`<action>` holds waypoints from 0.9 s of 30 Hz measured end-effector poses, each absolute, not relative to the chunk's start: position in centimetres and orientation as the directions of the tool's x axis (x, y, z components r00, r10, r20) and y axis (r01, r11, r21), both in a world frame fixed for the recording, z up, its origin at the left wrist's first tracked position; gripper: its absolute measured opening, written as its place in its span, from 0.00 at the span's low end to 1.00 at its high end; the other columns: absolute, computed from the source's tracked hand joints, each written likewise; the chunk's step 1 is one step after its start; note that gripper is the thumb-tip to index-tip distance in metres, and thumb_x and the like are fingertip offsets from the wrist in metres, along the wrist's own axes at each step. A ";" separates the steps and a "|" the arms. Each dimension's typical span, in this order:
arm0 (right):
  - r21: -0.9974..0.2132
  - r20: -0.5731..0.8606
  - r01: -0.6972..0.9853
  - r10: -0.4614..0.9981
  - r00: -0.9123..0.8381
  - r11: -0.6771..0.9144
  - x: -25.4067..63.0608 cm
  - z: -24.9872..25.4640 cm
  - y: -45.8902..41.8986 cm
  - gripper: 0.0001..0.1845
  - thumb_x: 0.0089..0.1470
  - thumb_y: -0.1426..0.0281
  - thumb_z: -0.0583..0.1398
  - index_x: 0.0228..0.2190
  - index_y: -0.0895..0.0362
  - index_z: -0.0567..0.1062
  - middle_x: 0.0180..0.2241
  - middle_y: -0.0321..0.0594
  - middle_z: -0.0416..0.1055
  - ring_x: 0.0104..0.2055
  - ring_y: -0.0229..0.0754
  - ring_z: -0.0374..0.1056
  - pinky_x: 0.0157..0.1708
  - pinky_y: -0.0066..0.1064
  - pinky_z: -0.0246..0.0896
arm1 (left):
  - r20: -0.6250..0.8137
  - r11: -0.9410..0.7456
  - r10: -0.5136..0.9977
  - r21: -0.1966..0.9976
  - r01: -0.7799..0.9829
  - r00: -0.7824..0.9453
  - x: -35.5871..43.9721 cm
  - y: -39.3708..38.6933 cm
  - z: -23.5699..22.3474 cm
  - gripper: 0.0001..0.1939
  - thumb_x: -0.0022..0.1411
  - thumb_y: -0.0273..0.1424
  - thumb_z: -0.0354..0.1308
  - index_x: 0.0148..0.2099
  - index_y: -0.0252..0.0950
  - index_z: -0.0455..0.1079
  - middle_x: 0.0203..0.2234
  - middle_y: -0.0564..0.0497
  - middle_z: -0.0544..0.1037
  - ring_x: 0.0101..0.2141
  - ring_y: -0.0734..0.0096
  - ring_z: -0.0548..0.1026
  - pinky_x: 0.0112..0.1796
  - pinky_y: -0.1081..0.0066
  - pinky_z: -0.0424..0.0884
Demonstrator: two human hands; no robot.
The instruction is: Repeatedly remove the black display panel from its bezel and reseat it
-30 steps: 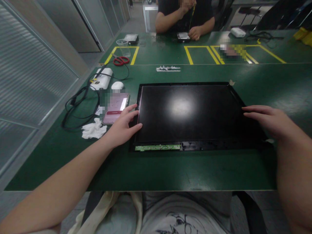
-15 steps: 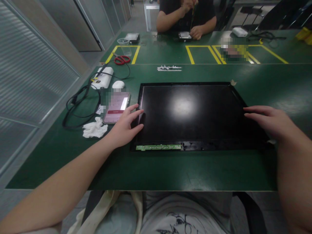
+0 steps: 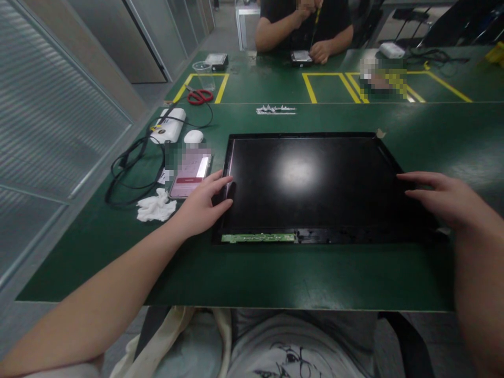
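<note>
A black display panel (image 3: 334, 184) lies flat in its frame on the green table, with a lamp's glare on its screen. Along its lower left edge runs a narrow green circuit board (image 3: 258, 238). My left hand (image 3: 207, 202) rests at the panel's left edge, fingers spread, thumb and fingertips over the border. At the right edge is my right hand (image 3: 441, 194), its fingers stretched out and thumb apart, fingertips touching or just above the frame. Neither hand is closed around anything. Small pieces of tape stick out at the panel's right corners.
Left of the panel lie a phone (image 3: 191, 173), crumpled tissue (image 3: 156, 206), a white mouse-like object (image 3: 193, 137), a white box (image 3: 168, 126), black cables (image 3: 118, 165) and red-handled scissors (image 3: 200, 97). White strips (image 3: 275, 110) lie beyond. Across the table a person (image 3: 303, 31) works on a hard drive (image 3: 301, 58).
The whole view shifts slightly. My left index finger has slid a little further over the panel's border. My right thumb has parted further from the fingers. The panel stays in place.
</note>
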State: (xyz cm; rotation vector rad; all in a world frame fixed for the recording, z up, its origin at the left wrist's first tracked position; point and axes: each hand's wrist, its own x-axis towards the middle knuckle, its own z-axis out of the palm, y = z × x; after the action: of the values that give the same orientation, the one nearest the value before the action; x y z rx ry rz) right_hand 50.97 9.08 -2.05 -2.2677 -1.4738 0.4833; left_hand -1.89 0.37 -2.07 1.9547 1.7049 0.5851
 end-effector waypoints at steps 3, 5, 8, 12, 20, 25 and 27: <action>-0.511 -0.079 0.765 0.908 0.411 -0.391 50.1 -1.5 8.9 0.27 0.46 0.69 0.64 0.49 0.52 0.86 0.46 0.45 0.83 0.43 0.51 0.76 0.52 0.47 0.73 | 0.005 -0.105 0.992 0.599 0.794 0.127 -1.9 0.3 -2.0 0.37 0.67 0.41 0.59 0.73 0.30 0.70 0.77 0.29 0.62 0.73 0.35 0.64 0.68 0.36 0.64; -0.514 -0.079 0.766 0.910 0.407 -0.387 49.6 -1.3 8.8 0.27 0.47 0.69 0.64 0.50 0.51 0.86 0.50 0.45 0.82 0.48 0.52 0.77 0.56 0.48 0.71 | 0.007 -0.107 0.992 0.594 0.797 0.127 -1.9 0.3 -2.0 0.37 0.67 0.41 0.59 0.73 0.30 0.70 0.77 0.29 0.62 0.73 0.35 0.64 0.69 0.36 0.64; -0.508 -0.108 0.763 0.909 0.403 -0.399 49.2 -1.1 8.7 0.28 0.46 0.69 0.65 0.51 0.51 0.86 0.50 0.46 0.82 0.50 0.54 0.77 0.58 0.50 0.71 | 0.005 -0.110 0.991 0.594 0.797 0.133 -1.9 0.3 -1.9 0.37 0.67 0.42 0.59 0.73 0.31 0.70 0.77 0.30 0.62 0.74 0.35 0.63 0.69 0.36 0.63; -0.538 -0.095 0.748 0.910 0.403 -0.388 49.3 -1.2 8.7 0.27 0.46 0.70 0.66 0.50 0.51 0.86 0.50 0.45 0.82 0.50 0.53 0.76 0.60 0.51 0.70 | -0.009 -0.111 0.989 0.598 0.794 0.144 -2.0 0.3 -1.8 0.37 0.68 0.43 0.59 0.74 0.33 0.70 0.78 0.33 0.61 0.75 0.36 0.61 0.70 0.39 0.63; -0.573 -0.150 0.695 0.889 0.432 -0.434 48.5 -0.8 8.5 0.27 0.49 0.73 0.65 0.52 0.55 0.85 0.49 0.45 0.82 0.52 0.50 0.76 0.63 0.47 0.67 | 0.001 -0.118 0.989 0.587 0.801 0.145 -2.1 0.4 -2.0 0.37 0.67 0.45 0.59 0.73 0.32 0.71 0.77 0.32 0.62 0.75 0.35 0.62 0.70 0.38 0.62; -0.558 -0.150 0.702 0.886 0.438 -0.441 48.3 -0.4 8.3 0.25 0.49 0.73 0.65 0.50 0.55 0.85 0.49 0.46 0.83 0.52 0.51 0.77 0.62 0.46 0.68 | -0.010 -0.103 0.991 0.588 0.802 0.134 -2.1 0.4 -2.0 0.37 0.67 0.44 0.59 0.73 0.33 0.71 0.78 0.32 0.60 0.75 0.36 0.62 0.70 0.38 0.62; -0.552 -0.128 0.723 0.900 0.417 -0.414 48.7 -0.8 8.4 0.25 0.49 0.72 0.65 0.50 0.54 0.86 0.49 0.46 0.83 0.52 0.51 0.77 0.62 0.46 0.69 | -0.011 -0.103 0.991 0.585 0.804 0.135 -2.0 0.4 -2.0 0.37 0.67 0.45 0.58 0.73 0.33 0.71 0.78 0.32 0.60 0.75 0.36 0.61 0.70 0.38 0.62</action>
State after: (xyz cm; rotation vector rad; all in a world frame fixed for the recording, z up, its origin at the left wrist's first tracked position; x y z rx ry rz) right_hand 48.68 8.40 -0.81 -2.2632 -1.3835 0.5785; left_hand -2.00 0.41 -1.97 1.9638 1.7211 0.5442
